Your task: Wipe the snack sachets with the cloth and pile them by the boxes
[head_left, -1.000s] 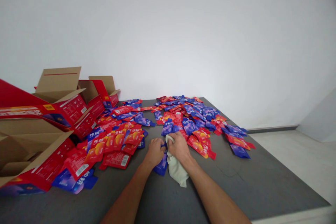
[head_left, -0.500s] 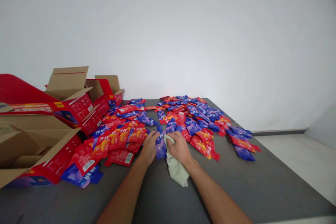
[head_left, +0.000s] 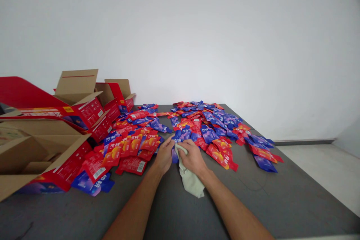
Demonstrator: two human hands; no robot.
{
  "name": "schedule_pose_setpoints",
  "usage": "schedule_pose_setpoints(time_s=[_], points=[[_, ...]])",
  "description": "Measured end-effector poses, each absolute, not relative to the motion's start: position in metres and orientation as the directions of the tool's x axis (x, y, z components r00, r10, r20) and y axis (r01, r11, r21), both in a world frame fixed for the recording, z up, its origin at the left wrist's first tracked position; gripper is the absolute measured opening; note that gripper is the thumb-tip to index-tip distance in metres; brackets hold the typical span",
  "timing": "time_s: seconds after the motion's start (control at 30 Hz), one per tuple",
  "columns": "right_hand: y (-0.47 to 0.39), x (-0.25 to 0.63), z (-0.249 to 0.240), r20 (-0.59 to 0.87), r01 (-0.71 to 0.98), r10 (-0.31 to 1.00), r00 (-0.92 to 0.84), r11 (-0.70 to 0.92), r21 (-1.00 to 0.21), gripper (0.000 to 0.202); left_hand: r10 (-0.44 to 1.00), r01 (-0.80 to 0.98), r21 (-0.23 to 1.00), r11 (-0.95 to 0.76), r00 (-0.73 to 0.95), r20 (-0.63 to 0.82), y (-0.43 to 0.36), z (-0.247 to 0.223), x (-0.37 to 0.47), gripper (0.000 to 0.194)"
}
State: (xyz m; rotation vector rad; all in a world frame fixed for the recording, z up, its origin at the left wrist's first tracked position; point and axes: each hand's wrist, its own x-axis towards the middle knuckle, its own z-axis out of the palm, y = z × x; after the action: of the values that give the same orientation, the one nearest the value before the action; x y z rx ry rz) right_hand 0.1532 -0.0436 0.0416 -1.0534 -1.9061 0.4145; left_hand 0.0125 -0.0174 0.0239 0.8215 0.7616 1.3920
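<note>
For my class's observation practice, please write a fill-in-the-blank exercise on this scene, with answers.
The right hand grips a pale ____.
One blue pouch is held ____ the right hand and the left hand.
The open cardboard boxes stand to the ____ of both hands.
Besides blue, the other main pouch colour on the grey table is ____.
Missing words: cloth; between; left; red.
</note>
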Motion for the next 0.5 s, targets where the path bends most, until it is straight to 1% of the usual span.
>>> schedule_pose_setpoints(time_s=[0.07, 0.1, 0.17, 0.23, 0.27, 0.4, 0.5], points=[[-0.048, 0.149, 0.040, 0.496, 0.495, 0.785, -0.370, 0.619, -0.610, 0.027, 0.999, -0.515, 0.857, -0.011, -0.038, -0.010, -0.013, 0.022, 0.009, 0.046], [-0.049, 0.148, 0.039, 0.479, 0.490, 0.771, -0.420, 0.637, -0.596, 0.026, 0.998, -0.510, 0.860, -0.012, -0.056, -0.020, -0.012, 0.023, 0.007, 0.045], [-0.049, 0.146, 0.037, 0.479, 0.490, 0.758, -0.442, 0.652, -0.579, 0.026, 0.998, -0.509, 0.861, -0.003, -0.055, -0.029, -0.011, 0.025, 0.007, 0.036], [-0.047, 0.147, 0.036, 0.512, 0.511, 0.775, -0.371, 0.630, -0.585, 0.027, 0.999, -0.515, 0.857, 0.006, -0.038, -0.030, -0.014, 0.028, 0.008, 0.030], [-0.045, 0.149, 0.036, 0.530, 0.527, 0.788, -0.313, 0.609, -0.593, 0.028, 0.999, -0.512, 0.859, 0.018, -0.017, -0.032, -0.016, 0.030, 0.010, 0.030], [-0.036, 0.161, 0.037, 0.593, 0.589, 0.801, -0.082, 0.519, -0.620, 0.029, 0.993, -0.448, 0.889, 0.094, 0.110, -0.049, -0.023, 0.030, 0.018, 0.040], [-0.033, 0.166, 0.039, 0.601, 0.600, 0.798, -0.031, 0.496, -0.628, 0.031, 0.988, -0.411, 0.909, 0.071, 0.153, -0.008, -0.026, 0.028, 0.021, 0.040]])
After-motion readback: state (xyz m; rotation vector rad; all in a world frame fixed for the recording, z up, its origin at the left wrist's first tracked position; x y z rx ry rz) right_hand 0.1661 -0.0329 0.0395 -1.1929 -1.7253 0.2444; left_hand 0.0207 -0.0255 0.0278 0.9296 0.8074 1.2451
